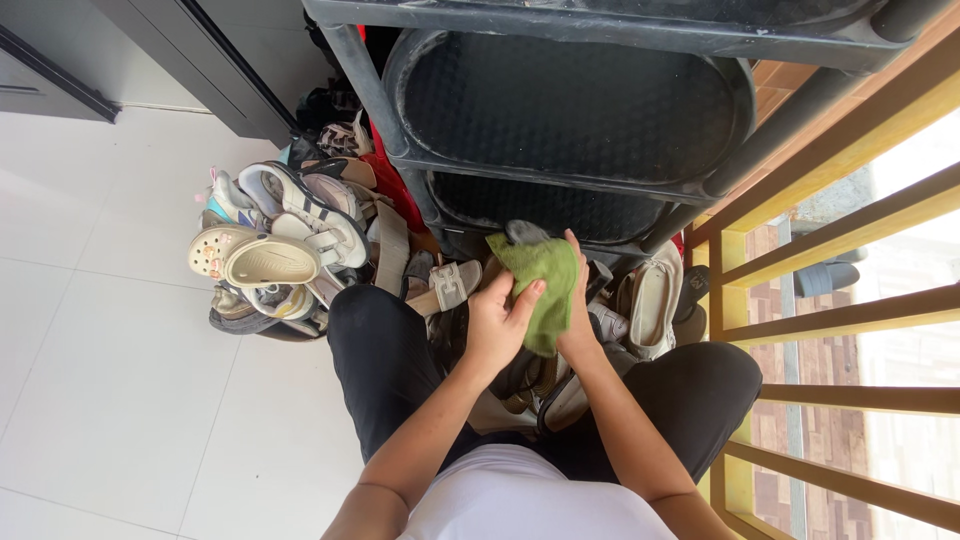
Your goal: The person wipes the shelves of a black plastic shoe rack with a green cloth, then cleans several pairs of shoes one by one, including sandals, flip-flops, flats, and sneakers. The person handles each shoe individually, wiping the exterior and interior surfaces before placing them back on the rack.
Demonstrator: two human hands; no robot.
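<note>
White tiled floor [120, 400] fills the left side, dark cabinet fronts [200, 50] along the top left, yellow railing [850, 320] running down the right edge with bright daylight behind it

Black plastic shoe rack [570, 110] sits top centre, two oval perforated shelves visible, one above the other, tubular posts at the corners

Person crouches in front of the rack, black trousers [385, 370] on both knees, white top at the bottom edge

Shoe pile [300, 250] on the floor left of the rack and between the knees: cream clog [270, 262] lying on its side on top, strappy white sandals [310, 215] just behind it, beige slide sandal [450, 288] near the left knee, pale flat shoe [650, 300] on the right side by the railing

Green cloth [545, 285] is held up in front of the lower shelf, above the shoes between the knees, bunched, one end hanging down

Left hand [498, 325]: fingers closed onto the cloth's lower left part, thumb pressed on the fabric

Right hand [578, 300]: mostly behind the cloth, fingers curled over its top right edge, gripping it

Small grey item [525, 232] peeks out at the top of the cloth, touching it; can't tell what it is
</note>
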